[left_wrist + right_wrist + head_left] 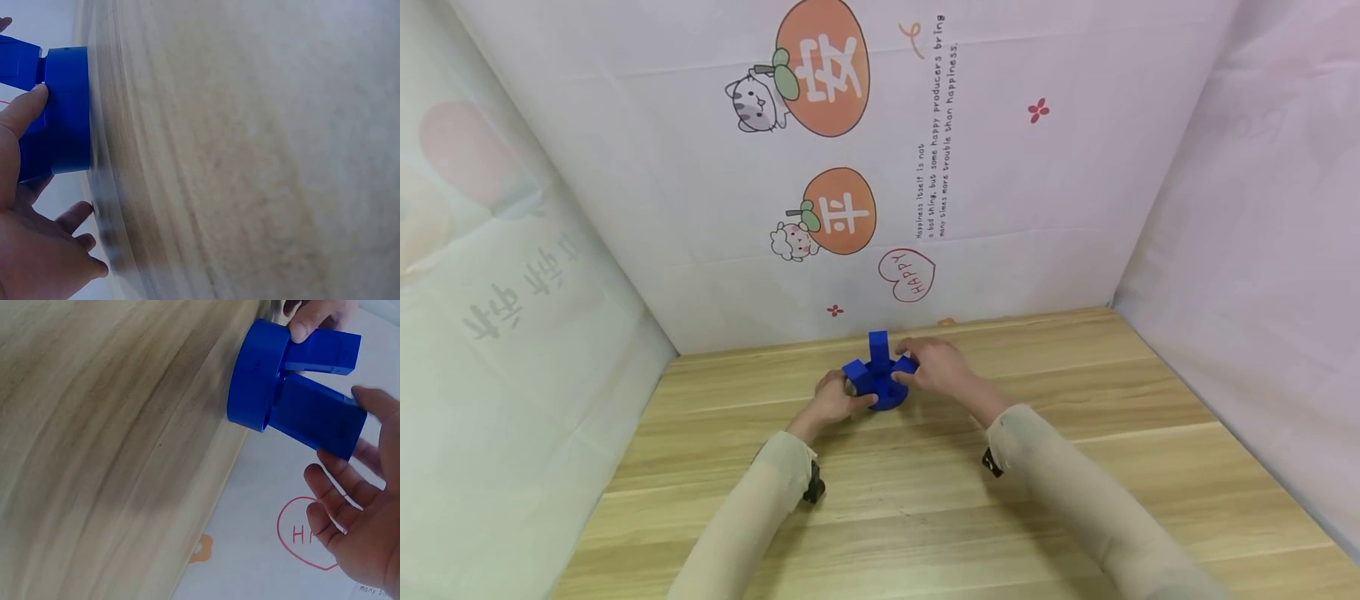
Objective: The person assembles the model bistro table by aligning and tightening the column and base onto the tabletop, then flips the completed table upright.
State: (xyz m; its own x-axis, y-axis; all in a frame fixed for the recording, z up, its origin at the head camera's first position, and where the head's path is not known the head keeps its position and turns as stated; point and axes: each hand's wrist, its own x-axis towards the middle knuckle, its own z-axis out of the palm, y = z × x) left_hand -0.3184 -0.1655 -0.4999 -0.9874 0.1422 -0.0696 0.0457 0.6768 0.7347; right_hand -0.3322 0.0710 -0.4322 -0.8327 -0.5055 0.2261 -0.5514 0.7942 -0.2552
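A round blue base (891, 402) sits on the table with three blue rectangular blocks standing up from it. My left hand (833, 400) is at the left block (857, 373), thumb across its foot by the base's rim, a finger behind. In the left wrist view, the other fingers of that hand (37, 250) spread near the tabletop. My right hand (362, 512) pinches the right block (320, 415) near its top, between thumb and fingers. That block leans outward, its lower end within the base. At the back, the tallest-looking block (878, 352) stands untouched.
The wood-grain table (880, 517) extends in front of the base and to both sides. A white printed cloth wall (985, 208) rises close behind, with more cloth at left and right. Dark wrist-worn devices (813, 483) show under the sleeves.
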